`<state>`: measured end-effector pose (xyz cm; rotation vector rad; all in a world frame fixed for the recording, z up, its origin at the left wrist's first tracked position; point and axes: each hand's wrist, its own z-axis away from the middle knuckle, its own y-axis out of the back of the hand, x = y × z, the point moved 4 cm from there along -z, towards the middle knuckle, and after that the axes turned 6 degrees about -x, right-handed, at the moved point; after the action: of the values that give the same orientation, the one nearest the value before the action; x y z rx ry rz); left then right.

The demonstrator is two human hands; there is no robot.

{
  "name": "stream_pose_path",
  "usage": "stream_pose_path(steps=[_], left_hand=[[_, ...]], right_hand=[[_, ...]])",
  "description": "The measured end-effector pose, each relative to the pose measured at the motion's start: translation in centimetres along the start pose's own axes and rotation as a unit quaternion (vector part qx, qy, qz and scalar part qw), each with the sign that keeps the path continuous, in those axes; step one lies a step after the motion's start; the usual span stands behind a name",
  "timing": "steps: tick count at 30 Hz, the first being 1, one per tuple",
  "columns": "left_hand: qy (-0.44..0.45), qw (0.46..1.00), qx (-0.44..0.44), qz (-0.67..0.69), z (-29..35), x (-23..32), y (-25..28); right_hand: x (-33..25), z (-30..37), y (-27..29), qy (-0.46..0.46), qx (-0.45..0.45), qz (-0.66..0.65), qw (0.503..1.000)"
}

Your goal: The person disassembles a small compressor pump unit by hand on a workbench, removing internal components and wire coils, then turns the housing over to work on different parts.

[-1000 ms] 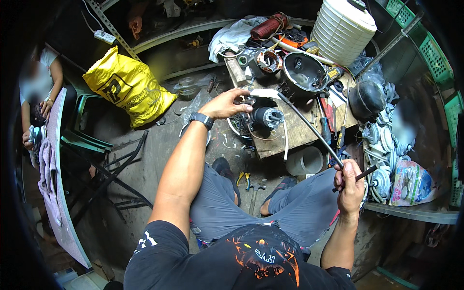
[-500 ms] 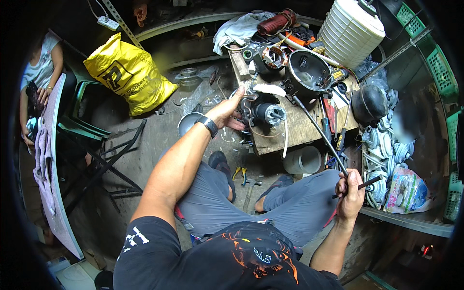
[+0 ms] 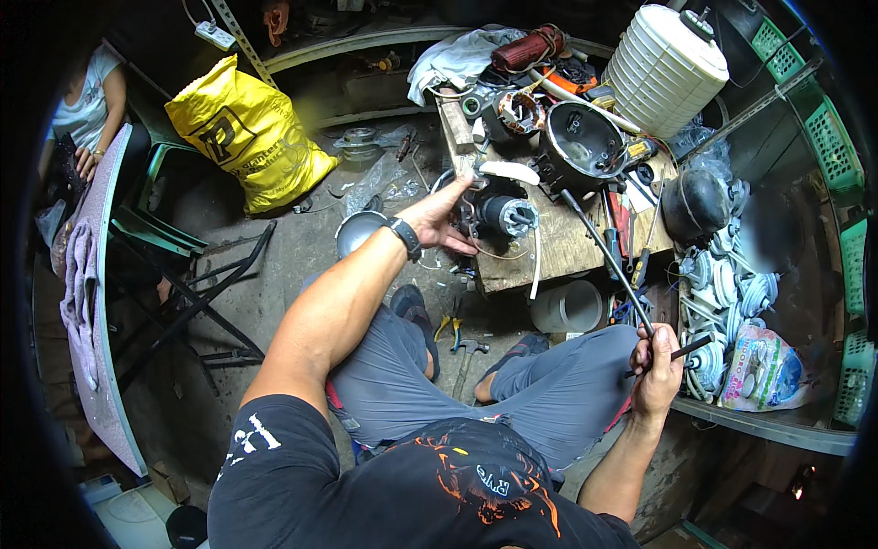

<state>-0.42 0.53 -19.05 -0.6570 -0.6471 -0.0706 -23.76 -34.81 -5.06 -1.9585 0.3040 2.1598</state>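
Observation:
My left hand (image 3: 437, 220) spans the left side of a metal motor assembly (image 3: 506, 216) at the edge of the wooden bench. Its thumb reaches up along the part and its fingers stretch beneath; the contact is partly hidden. A curved white piece and a hanging pale strip (image 3: 537, 263) are beside the motor. In my right hand (image 3: 655, 373), above my right knee, is a T-handle wrench (image 3: 611, 253) with a long dark shaft. The fist closes where shaft and crossbar meet. The wrench's far end lies over the bench, near a black round housing (image 3: 583, 140).
Pliers and screwdrivers (image 3: 615, 229) lie on the bench's right side. Below it stand a translucent tub (image 3: 567, 306), a hammer (image 3: 469, 352) and yellow-handled pliers (image 3: 446, 328). White parts (image 3: 722, 274) fill a right-hand tray. A person sits far left, beyond a yellow bag (image 3: 251, 137).
My left hand's fingers stretch slightly farther along the motor's underside. The wrench stays in my right hand with little movement. The whole view has shifted slightly.

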Motion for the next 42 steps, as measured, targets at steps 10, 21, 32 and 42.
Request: stream_pose_path(steps=[10,21,32,42], left_hand=[[-0.079,0.990,0.081,0.086,-1.6,-0.1,-1.8],[-0.162,0.984,0.066,-0.036,-1.3,1.4,-1.6],[-0.309,0.748,0.211,-0.548,4.8,5.6,-3.7],[-0.295,0.742,0.172,-0.577,3.5,3.9,-2.3]], right_hand=[[-0.2,-0.6,-0.7,-0.002,-0.014,0.032,0.999],[0.8,0.6,-0.2,-0.031,-0.001,0.038,0.999],[3.2,2.0,1.1,-0.052,0.001,-0.046,0.998],[5.7,0.5,-0.5,-0.119,-0.083,-0.125,0.982]])
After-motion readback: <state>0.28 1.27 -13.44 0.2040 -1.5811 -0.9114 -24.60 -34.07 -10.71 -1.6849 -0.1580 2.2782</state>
